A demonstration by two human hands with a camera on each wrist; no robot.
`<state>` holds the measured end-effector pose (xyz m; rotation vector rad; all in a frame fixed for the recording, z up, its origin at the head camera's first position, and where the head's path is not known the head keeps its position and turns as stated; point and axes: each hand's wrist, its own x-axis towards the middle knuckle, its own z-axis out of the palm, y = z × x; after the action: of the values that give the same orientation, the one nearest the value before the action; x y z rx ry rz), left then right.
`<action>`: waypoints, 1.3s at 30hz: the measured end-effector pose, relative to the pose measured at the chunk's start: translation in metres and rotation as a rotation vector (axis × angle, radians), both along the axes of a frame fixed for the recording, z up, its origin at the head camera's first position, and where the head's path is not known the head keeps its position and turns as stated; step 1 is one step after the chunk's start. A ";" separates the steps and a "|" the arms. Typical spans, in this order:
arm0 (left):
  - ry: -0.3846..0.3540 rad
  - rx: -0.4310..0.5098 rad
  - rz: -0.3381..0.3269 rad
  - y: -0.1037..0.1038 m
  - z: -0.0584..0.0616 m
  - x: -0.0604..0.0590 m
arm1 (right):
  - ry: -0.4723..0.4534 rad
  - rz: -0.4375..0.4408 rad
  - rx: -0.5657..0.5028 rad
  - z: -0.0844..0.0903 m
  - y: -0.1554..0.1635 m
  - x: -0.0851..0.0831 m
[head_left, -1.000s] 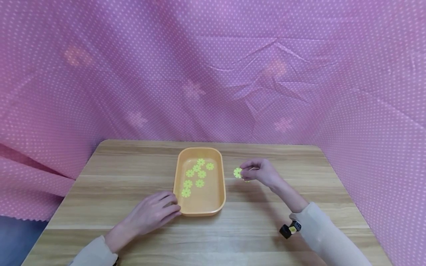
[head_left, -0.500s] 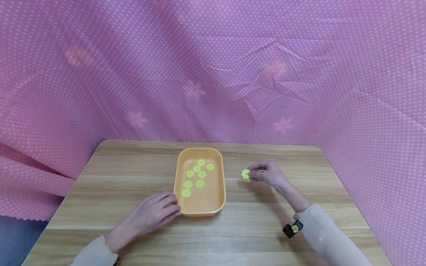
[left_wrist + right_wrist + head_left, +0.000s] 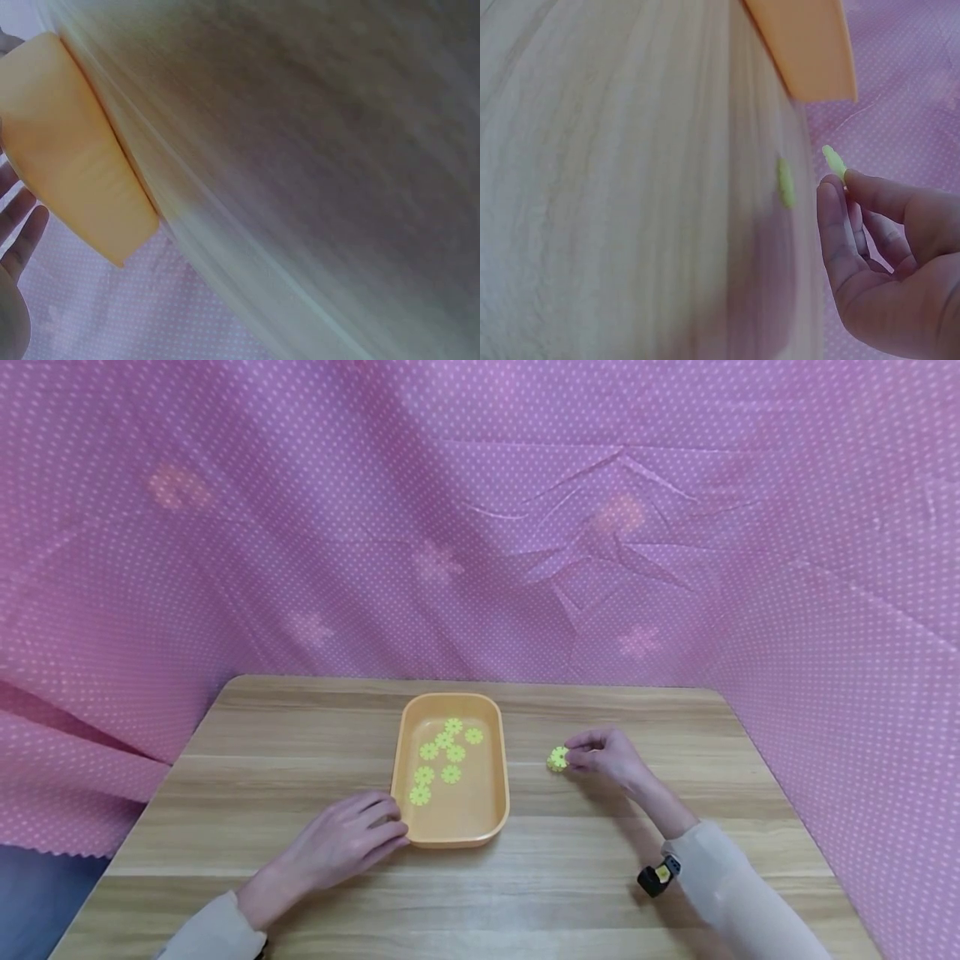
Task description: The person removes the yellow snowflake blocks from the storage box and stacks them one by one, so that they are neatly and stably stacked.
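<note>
An orange tray (image 3: 450,841) sits mid-table with several yellow-green flower-shaped pieces (image 3: 442,752) inside. My left hand (image 3: 375,827) lies flat on the table, fingers straight, touching the tray's near left corner; the left wrist view shows the tray's wall (image 3: 82,187) beside my fingers (image 3: 19,225). To the right of the tray, my right hand (image 3: 572,760) pinches one flower piece (image 3: 557,758) low over the wood. In the right wrist view that pinched piece (image 3: 834,161) is at my right hand's (image 3: 840,184) fingertips, just above a second piece (image 3: 784,182) lying on the table.
The wooden table (image 3: 300,735) is enclosed at the back and both sides by pink dotted cloth (image 3: 480,527). A small black and yellow device (image 3: 656,877) is strapped at my right wrist. The tray's corner (image 3: 810,45) shows beyond my right hand.
My right hand has carried the flower piece rightward, away from the tray, and lowered it toward the table. My left hand and the tray have stayed still.
</note>
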<state>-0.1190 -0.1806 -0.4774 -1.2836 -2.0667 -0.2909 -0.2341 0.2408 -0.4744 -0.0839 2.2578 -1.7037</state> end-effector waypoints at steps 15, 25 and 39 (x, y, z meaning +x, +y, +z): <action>0.001 0.005 -0.006 0.000 0.000 -0.002 | -0.023 0.012 0.022 -0.014 -0.003 -0.012; -0.003 -0.006 0.005 0.000 0.000 -0.001 | -0.032 0.016 0.020 -0.018 -0.003 -0.014; 0.005 -0.008 -0.003 0.000 0.001 -0.002 | 0.003 0.060 -0.021 -0.020 -0.001 -0.016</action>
<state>-0.1206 -0.1804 -0.4761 -1.2909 -2.0644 -0.2807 -0.2504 0.2395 -0.4944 -0.1578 2.2174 -1.6976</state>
